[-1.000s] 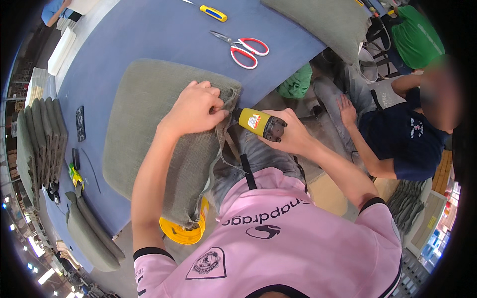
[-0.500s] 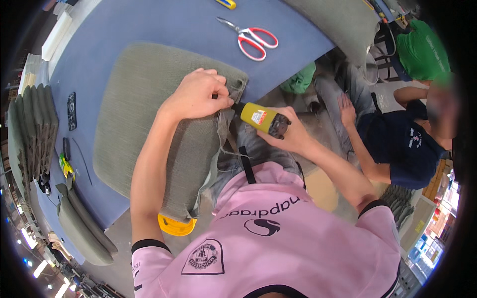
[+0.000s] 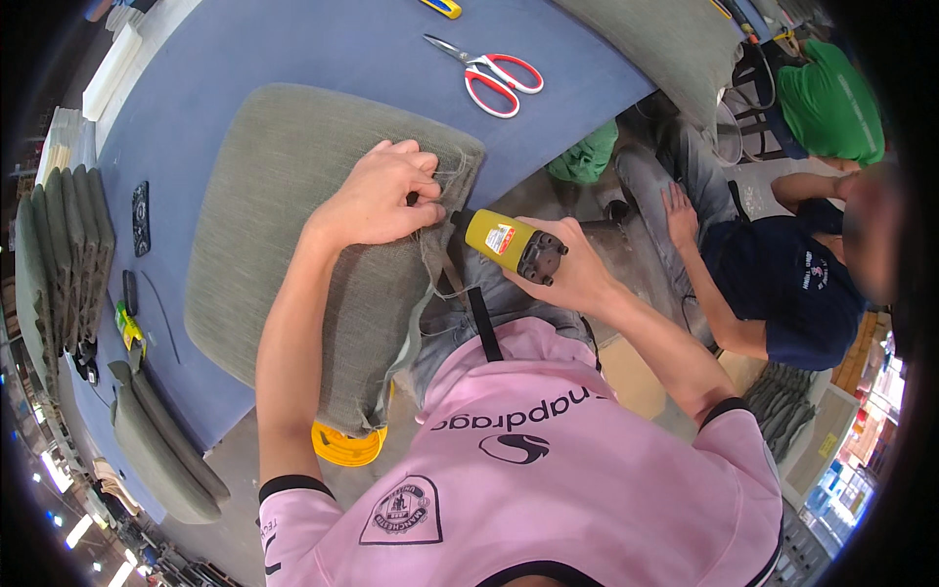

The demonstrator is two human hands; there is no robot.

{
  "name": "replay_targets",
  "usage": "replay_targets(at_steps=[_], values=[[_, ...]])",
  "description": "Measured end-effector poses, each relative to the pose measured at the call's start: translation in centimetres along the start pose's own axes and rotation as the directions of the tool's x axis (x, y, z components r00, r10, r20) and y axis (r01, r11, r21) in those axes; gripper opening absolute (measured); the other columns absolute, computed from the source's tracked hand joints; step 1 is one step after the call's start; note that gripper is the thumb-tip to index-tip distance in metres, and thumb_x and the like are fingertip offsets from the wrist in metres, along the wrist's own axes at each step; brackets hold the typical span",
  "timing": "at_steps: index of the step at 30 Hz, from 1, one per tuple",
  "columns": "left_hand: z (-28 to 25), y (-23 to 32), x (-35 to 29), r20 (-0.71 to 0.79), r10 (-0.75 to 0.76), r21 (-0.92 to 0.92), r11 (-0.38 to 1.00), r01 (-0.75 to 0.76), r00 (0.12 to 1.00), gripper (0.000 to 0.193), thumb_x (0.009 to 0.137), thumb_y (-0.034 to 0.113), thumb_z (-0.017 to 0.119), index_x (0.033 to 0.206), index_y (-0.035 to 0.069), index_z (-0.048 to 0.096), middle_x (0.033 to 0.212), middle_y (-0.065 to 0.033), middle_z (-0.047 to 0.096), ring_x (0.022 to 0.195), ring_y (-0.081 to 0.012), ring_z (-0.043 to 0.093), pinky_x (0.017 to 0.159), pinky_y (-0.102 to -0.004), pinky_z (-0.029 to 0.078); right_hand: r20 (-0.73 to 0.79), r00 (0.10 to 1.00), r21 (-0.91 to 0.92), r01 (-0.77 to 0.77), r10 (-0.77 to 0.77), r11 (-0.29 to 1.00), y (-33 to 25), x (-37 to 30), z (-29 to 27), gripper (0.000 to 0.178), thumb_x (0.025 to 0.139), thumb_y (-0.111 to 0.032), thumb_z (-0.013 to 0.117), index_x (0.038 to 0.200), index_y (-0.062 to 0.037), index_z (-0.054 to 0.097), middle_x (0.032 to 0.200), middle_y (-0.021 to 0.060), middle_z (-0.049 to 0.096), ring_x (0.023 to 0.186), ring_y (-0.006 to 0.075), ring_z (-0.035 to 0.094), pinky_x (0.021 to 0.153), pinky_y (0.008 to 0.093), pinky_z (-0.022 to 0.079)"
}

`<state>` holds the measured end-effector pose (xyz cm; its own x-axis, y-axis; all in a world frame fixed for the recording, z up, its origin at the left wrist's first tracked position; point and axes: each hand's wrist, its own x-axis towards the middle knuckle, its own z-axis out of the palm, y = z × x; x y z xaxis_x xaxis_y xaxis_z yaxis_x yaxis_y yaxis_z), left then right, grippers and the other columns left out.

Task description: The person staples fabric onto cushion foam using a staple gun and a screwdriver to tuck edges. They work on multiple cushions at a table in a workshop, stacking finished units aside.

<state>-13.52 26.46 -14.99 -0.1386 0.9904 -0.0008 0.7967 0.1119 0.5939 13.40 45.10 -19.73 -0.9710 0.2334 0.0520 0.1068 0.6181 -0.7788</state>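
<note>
Blue tabletop (image 3: 313, 49) below, left hand (image 3: 377, 201) pinches the cushion (image 3: 274, 196) toward two o'clock, right hand (image 3: 575, 266) clamps yellow tool (image 3: 494, 238); barely shifted, work seemingly continues.

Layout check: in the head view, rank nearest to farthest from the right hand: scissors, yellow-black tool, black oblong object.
1. Yellow-black tool: held in the right hand.
2. Scissors: forward and left, on the blue table.
3. Black oblong object: far left.

Light bright, even | lower-left lamps (image 3: 78, 531) glare | fisheye-bent edges, black corners | co-worker's head (image 3: 871, 235) blurred
</note>
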Motion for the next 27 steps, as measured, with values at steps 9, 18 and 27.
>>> replay_targets(at_steps=[9,18,27], values=[[0.0,1.5,1.0,-0.014,-0.044,0.076,0.996,0.045,0.999,0.028,0.084,0.025,0.081,0.068,0.006,0.067,0.080,-0.0064,0.056,0.091,-0.0282,0.056,0.082,-0.0421,0.042,-0.064,0.989,-0.021,0.128,-0.129,0.992,3.0,-0.7,2.2,0.081,0.073,-0.023,0.096,0.145,-0.0061,0.064,0.125,0.0164,0.069,0.114,0.0400,0.062,0.101,0.0479,0.052],[-0.2,1.7,-0.7,-0.024,-0.012,0.120,0.993,0.015,1.000,0.032,0.083,0.023,0.079,0.065,0.003,0.062,0.082,-0.0086,0.051,0.090,-0.0298,0.052,0.086,-0.0435,0.044,0.107,0.994,-0.052,-0.031,0.037,0.998,-1.9,-0.7,-0.1,0.075,0.079,-0.022,0.097,0.145,-0.0074,0.065,0.134,0.0112,0.069,0.115,0.0322,0.061,0.102,0.0420,0.051],[0.3,1.8,-1.0,-0.080,-0.005,0.045,0.999,0.009,0.997,0.034,0.082,0.022,0.081,0.064,0.003,0.059,0.081,-0.0072,0.049,0.088,-0.0291,0.051,0.084,-0.0434,0.043,0.041,0.999,0.012,-0.008,0.008,1.000,-4.1,0.2,-0.5,0.061,0.074,-0.018,0.092,0.130,-0.0069,0.071,0.109,0.0171,0.074,0.098,0.0415,0.066,0.091,0.0464,0.053]])
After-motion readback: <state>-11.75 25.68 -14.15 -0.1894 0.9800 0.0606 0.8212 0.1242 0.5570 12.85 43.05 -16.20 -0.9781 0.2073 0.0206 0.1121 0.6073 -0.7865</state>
